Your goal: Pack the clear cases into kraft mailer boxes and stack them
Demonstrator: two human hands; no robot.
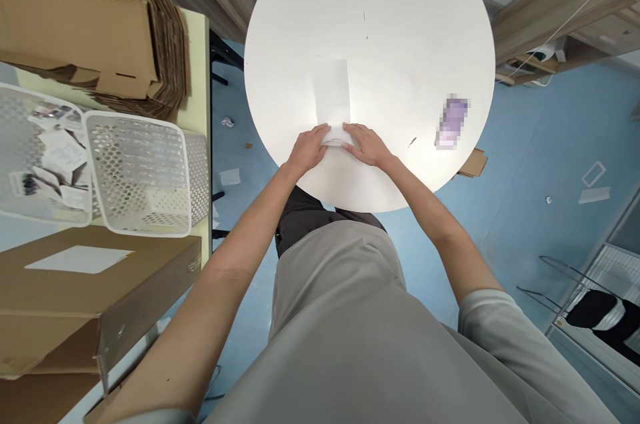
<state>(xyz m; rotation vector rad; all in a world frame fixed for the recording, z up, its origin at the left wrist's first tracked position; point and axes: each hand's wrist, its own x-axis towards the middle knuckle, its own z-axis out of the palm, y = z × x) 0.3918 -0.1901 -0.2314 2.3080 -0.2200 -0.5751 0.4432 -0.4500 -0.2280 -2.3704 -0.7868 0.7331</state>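
A thin, pale translucent sheet (333, 91) lies on the round white table (400, 24), stretching away from me. Its near end looks whiter and seems bent or folded over; I cannot tell which. My left hand (309, 148) grips the left corner of that end, fingers on top and thumb at the near edge. At the right corner, my right hand (368, 145) pinches the same end in a mirrored way. Both hands rest close to the tabletop, a short gap between their fingertips.
A blurred purple item (453, 123) lies on the table's right side. At left, a side table (199, 77) bears flattened cardboard boxes (75, 31), a white basket (187, 174) with clear plastic pieces, another basket (91, 177) with small packets, and a large carton (150, 284).
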